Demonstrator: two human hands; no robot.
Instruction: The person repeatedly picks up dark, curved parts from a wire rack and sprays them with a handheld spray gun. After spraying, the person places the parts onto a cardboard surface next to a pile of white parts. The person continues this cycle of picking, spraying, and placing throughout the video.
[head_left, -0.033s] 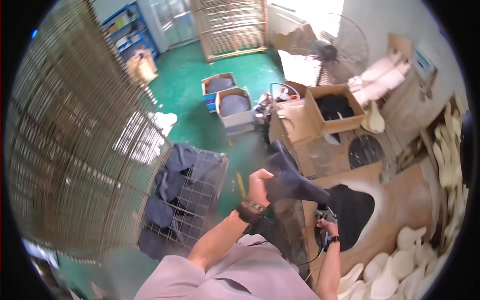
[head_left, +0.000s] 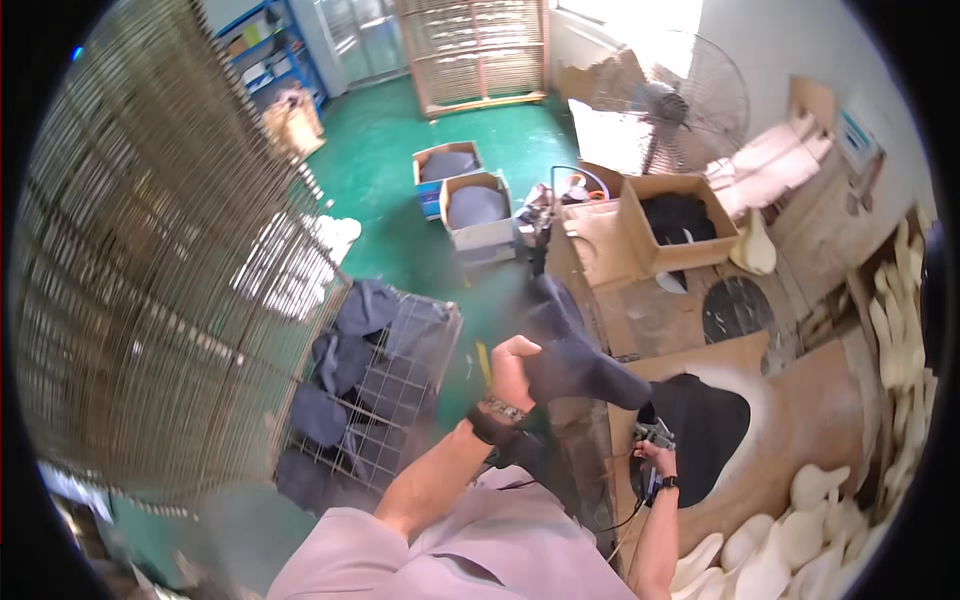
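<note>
My left hand (head_left: 512, 372) is closed on the near edge of a dark navy, saddle-shaped cover (head_left: 590, 372), tilted up over the bench's left edge. My right hand (head_left: 657, 460) grips a metal spray gun (head_left: 655, 434), whose front is close to the cover's right end. A thin hose trails from near that hand toward my body. Beneath and to the right of the gun, a black saddle-shaped patch or piece (head_left: 712, 430) lies on a brown board (head_left: 790, 450), ringed by a pale haze. The fingers on the cover's far side are hidden.
At the left, a wire rack (head_left: 400, 390) carries several dark covers. Cream saddle-shaped foam pieces (head_left: 780, 545) lie at the lower right. A cardboard box (head_left: 640, 235) with black pieces stands on the bench, near a fan (head_left: 665, 105). Two boxes (head_left: 478, 240) of dark pieces sit on the green floor.
The whole view has shifted slightly, so the room's things appear a little farther right. Both hands keep nearly the same pose, with the cover and the spray gun still held.
</note>
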